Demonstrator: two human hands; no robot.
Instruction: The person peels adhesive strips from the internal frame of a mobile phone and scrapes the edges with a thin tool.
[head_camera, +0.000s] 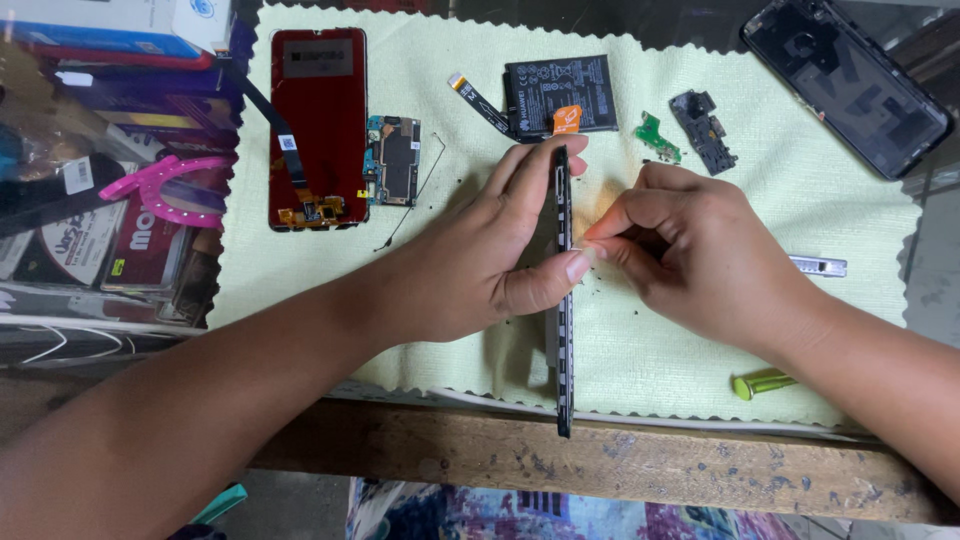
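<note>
Here, phone frame (563, 300) stood on edge, gripped by left hand (490, 260) for steadiness; right hand (690, 255) fingers (610, 228) pinched narrow at its side, above yellow cloth (700, 340).

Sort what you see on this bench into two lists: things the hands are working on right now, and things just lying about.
In hand:
- left hand holding the phone frame on edge
- right hand pinching at the frame's side

Lying about:
- red screen panel
- circuit board
- battery
- small green board
- black back cover
- green-handled tool
- pale green cloth
</note>
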